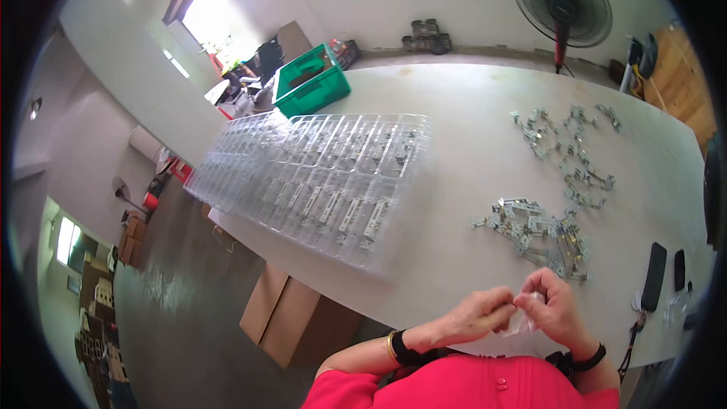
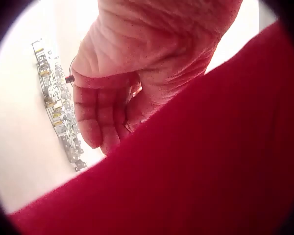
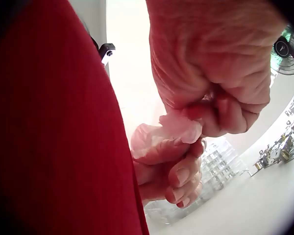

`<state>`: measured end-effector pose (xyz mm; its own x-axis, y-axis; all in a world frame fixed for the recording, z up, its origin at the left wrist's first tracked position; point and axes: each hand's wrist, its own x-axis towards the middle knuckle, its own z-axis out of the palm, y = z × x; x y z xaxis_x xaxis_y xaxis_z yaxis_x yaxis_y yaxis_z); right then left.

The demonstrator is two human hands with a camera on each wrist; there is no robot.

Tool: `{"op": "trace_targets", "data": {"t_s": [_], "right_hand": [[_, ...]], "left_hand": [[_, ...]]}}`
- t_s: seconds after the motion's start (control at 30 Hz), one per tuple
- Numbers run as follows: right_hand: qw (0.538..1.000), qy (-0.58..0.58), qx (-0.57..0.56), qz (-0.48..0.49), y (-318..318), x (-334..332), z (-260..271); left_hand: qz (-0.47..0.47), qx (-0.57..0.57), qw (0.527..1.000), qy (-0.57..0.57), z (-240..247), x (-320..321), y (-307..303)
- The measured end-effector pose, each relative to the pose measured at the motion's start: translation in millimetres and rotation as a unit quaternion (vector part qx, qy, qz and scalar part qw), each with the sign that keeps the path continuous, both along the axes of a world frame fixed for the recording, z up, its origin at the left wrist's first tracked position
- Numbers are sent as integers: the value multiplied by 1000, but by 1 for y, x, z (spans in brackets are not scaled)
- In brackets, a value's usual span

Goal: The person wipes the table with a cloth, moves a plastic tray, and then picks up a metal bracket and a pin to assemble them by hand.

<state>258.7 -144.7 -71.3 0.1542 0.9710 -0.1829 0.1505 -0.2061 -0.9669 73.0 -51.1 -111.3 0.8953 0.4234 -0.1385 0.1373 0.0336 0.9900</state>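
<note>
Close in front of the red shirt, both hands meet at a thin, crumpled, translucent whitish film (image 1: 521, 325). My right hand (image 1: 559, 312) pinches the film with curled fingers. From the other side my left hand (image 1: 485, 313) also grips it, fingers bent. In the right wrist view the film (image 3: 179, 128) bunches between the right hand (image 3: 210, 63) and the left fingertips (image 3: 182, 175). The left wrist view has the left hand (image 2: 147, 54) with its fingers curled, the shirt hiding part of it. Just beyond the hands lies a pile of small metal parts (image 1: 530, 229).
Clear plastic compartment trays (image 1: 326, 174) filled with metal parts cover the table's left side, before a green crate (image 1: 314, 83). More metal parts (image 1: 579, 155) lie farther back. A black phone-like object (image 1: 654, 276) lies at right. A cardboard box (image 1: 299, 314) stands below the table edge.
</note>
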Motion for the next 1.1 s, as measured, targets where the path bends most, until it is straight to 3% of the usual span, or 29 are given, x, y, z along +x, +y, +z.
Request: {"op": "trace_targets", "data": {"t_s": [0.1, 0.17, 0.27, 0.33, 0.4, 0.47, 0.5, 0.53, 0.57, 0.63, 0.67, 0.73, 0.77, 0.83, 0.9, 0.97, 1.03, 1.1], "right_hand": [[994, 96, -7, -42, -3, 18, -7], [974, 220, 16, -53, -5, 30, -3], [946, 315, 30, -68, -3, 29, 24], [945, 324, 28, -45, -4, 23, 43], [971, 239, 12, 7, -6, 18, 67], [906, 397, 127, 77, -7, 0, 84], [901, 407, 127, 81, -10, -5, 87], [891, 407, 157, 130, -11, -8, 97], [897, 323, 234, 190, -9, -6, 100], [837, 345, 292, 310, -2, 5, 107], [838, 343, 293, 309, 7, -6, 95], [609, 513, 497, 343, 30, -36, 63], [614, 511, 497, 339, 18, -28, 62], [722, 451, 425, 308, -10, -8, 71], [713, 463, 449, 275, -9, -6, 68], [700, 423, 473, 327, -4, 8, 68], [688, 431, 482, 331, -3, -12, 36], [670, 443, 488, 341, -15, -31, 34]], "left_hand": [[37, -13, 999, 17, -24, -9, 4], [88, -92, 992, 1, -44, -15, 1], [95, -102, 989, 45, -47, -21, -3], [122, -122, 984, 49, -53, -24, -2], [118, -129, 984, 37, -49, -25, 1], [124, -127, 984, 29, -65, -28, 3], [120, -130, 983, 41, -81, -31, 6], [124, -158, 979, 20, -65, -25, 5], [118, -159, 980, 21, -67, -24, 5], [135, -170, 972, 86, -72, -27, 7], [126, -129, 980, 87, -56, -24, 5], [123, -121, 982, 81, -50, -23, 5], [119, -122, 983, 71, -50, -23, 6], [100, -101, 988, 62, -51, -26, 8], [87, -81, 991, 66, -50, -27, 8], [79, -96, 990, 70, -56, -30, 8], [102, -174, 978, 44, -65, -32, 8], [105, -169, 978, 68, -60, -32, 5]]}}
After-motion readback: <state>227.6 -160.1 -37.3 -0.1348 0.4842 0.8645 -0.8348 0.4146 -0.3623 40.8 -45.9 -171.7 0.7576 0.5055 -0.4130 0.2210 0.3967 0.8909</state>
